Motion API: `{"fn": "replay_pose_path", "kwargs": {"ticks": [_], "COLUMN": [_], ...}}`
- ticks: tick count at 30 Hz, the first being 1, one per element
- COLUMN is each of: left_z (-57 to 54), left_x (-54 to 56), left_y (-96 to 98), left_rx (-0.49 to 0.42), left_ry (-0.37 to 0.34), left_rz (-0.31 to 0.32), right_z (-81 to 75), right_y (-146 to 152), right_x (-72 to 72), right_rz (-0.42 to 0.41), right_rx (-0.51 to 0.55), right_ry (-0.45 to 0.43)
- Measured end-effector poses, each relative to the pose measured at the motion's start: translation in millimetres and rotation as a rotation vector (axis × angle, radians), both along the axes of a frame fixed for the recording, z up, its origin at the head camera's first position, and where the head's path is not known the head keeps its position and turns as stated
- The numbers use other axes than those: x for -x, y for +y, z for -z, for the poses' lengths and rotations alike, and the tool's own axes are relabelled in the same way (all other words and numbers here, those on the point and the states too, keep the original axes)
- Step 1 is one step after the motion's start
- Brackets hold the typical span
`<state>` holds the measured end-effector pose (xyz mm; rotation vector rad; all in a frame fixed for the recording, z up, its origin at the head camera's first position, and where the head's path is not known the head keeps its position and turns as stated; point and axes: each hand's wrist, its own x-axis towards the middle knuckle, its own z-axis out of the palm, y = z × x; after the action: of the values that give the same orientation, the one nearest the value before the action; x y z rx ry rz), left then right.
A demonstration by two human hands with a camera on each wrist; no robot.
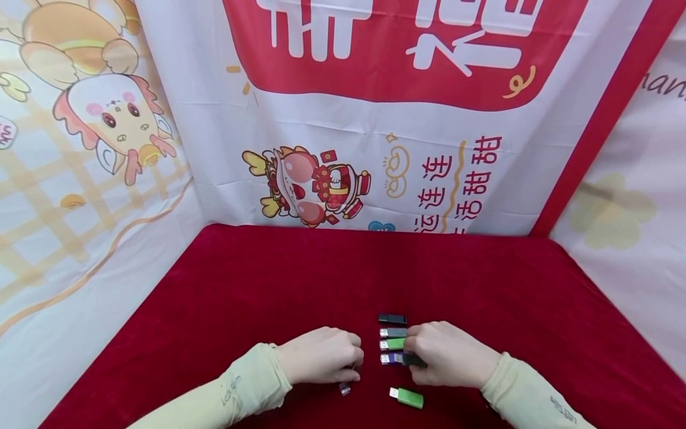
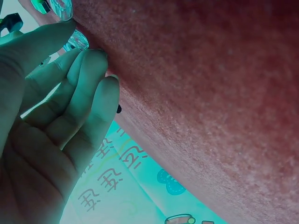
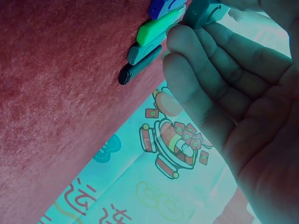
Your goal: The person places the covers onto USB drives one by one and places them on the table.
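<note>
My right hand (image 1: 447,356) pinches a dark grey USB stick (image 3: 203,13) between thumb and fingers. Its metal plug points left and overlaps a purple USB stick (image 1: 387,359) in the head view. Beyond that lie a green stick (image 1: 393,344), a grey stick (image 1: 391,333) and a black stick (image 1: 393,319), side by side. My left hand (image 1: 321,356) is low over the cloth, a small clear cap (image 2: 78,40) between thumb and index fingertip. Just below this hand is another clear cap (image 1: 345,388).
A second green USB stick (image 1: 408,397) lies nearer the front, its plug to the left. Red cloth (image 1: 289,268) covers the table. Printed white curtains (image 1: 225,149) stand at the back and both sides.
</note>
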<state>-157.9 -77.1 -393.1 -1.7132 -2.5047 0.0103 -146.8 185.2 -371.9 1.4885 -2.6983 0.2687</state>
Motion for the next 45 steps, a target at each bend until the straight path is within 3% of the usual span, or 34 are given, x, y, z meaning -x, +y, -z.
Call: {"fn": "replay_pose_path", "kwargs": {"ticks": [10, 26, 39, 45], "left_z": [1.0, -0.5, -0.6, -2.6], "left_x": [2.0, 5.9, 7.2, 9.0], "left_y": [2.5, -0.6, -2.7, -4.6], "left_rx": [0.018, -0.085, -0.092, -0.116], "left_ry": [-0.076, -0.192, -0.178, -0.205], "left_rz": [-0.049, -0.027, -0.001, -0.001], "right_z": [1.1, -0.8, -2.8, -2.0], "right_y": [1.5, 1.2, 1.1, 2.2], "right_x": [0.0, -0.1, 0.0, 1.2], "right_rz": [-0.002, 0.008, -0.004, -0.016], "right_rx": [0.010, 0.007, 0.015, 0.030], "right_ry": [0.020, 0.023, 0.025, 0.049]}}
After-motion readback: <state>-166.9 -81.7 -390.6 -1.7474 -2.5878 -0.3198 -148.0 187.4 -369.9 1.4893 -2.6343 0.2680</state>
